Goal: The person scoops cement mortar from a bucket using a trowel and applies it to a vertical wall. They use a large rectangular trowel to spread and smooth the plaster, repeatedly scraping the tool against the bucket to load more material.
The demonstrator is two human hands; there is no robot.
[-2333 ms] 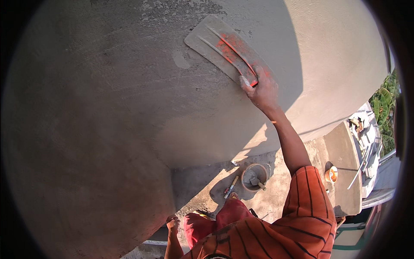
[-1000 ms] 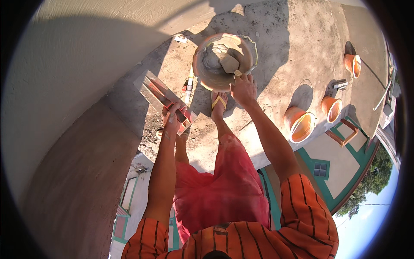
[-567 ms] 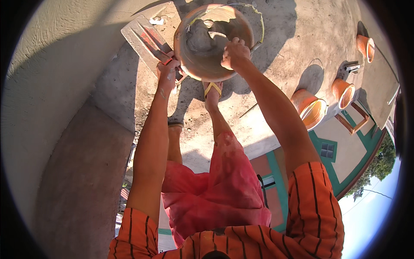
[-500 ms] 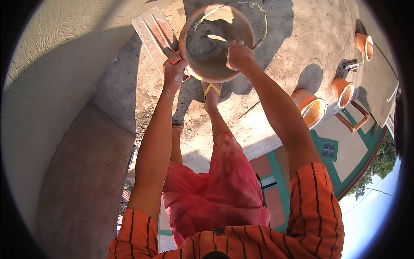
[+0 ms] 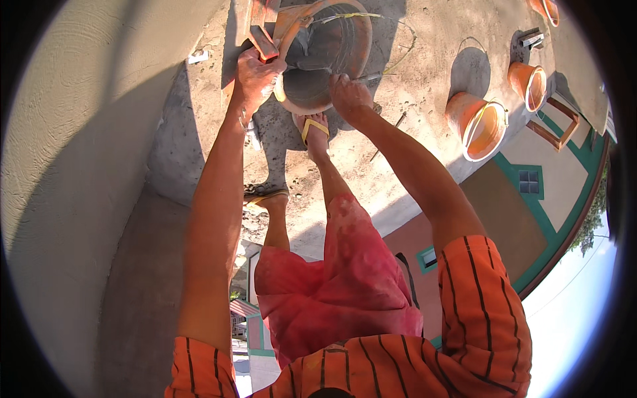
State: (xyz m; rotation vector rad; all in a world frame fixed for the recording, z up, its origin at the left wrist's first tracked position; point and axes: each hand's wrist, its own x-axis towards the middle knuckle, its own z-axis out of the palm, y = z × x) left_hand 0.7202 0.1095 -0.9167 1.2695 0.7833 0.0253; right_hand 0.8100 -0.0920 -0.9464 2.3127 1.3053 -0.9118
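Here, we look down on both bare hands at the top of the head view, over a sunlit concrete floor (image 5: 424, 86). Our left hand (image 5: 257, 79) has its fingers wrapped round the red handle of a float (image 5: 263, 42), held just left of the mortar bucket (image 5: 361, 41); the float's upper part runs out of view, and we cannot tell whether it touches the rim. The bucket leans, its mouth turned toward us, with wet grey mortar (image 5: 312, 76) inside and a thin wire handle (image 5: 355, 14) swung out on the right. Our right hand (image 5: 350, 97) is at the near right of the mouth, fingers curled closed; whatever lies within the fist is hidden. A foot in a yellow-strapped sandal (image 5: 314, 129) stands just below the bucket, the other foot (image 5: 269, 199) farther back to the left. To the right we note two orange buckets (image 5: 472, 119) lying tipped, a third at the upper edge, and a small grey block (image 5: 531, 38) near them. A thin dark stick (image 5: 389, 136) lies on the concrete below our right forearm. A plastered wall (image 5: 73, 152) fills the left side, part lit, part shaded.
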